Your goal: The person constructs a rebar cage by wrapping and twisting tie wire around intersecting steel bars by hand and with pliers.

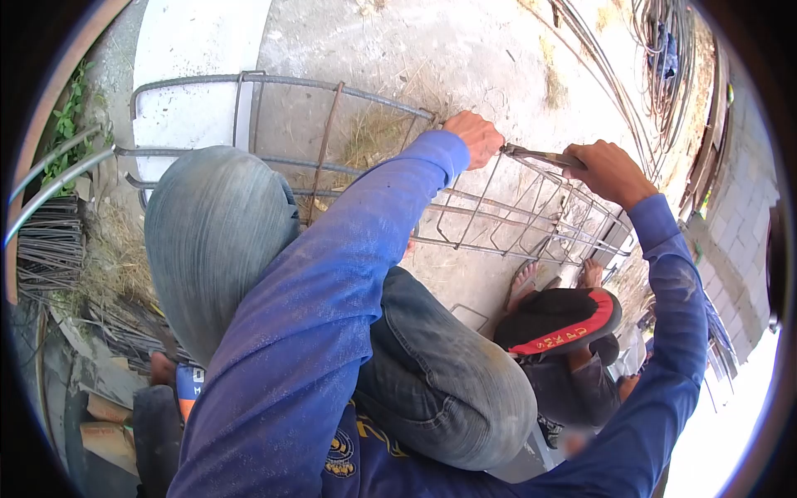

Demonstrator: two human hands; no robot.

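A long rebar cage (332, 160), made of ribbed bars with square stirrups round them, stretches across the view in front of my knees. My left hand (475, 138) is closed on its upper bar, fingers curled down and partly hidden. In my right hand (610, 170) are steel pliers (538, 155), gripped by the handles. Their jaws point left and meet the cage's upper bar just beside my left hand. Whether the jaws hold a tie wire is too small to tell.
A co-worker in a black and red cap (560, 324) crouches at the cage's right part, bare feet close to it. Long rods and coils (664, 100) lie at upper right. Stacked thin bars (50, 249) and cardboard (108, 444) are at left. A white board (195, 41) lies beneath the cage's left end.
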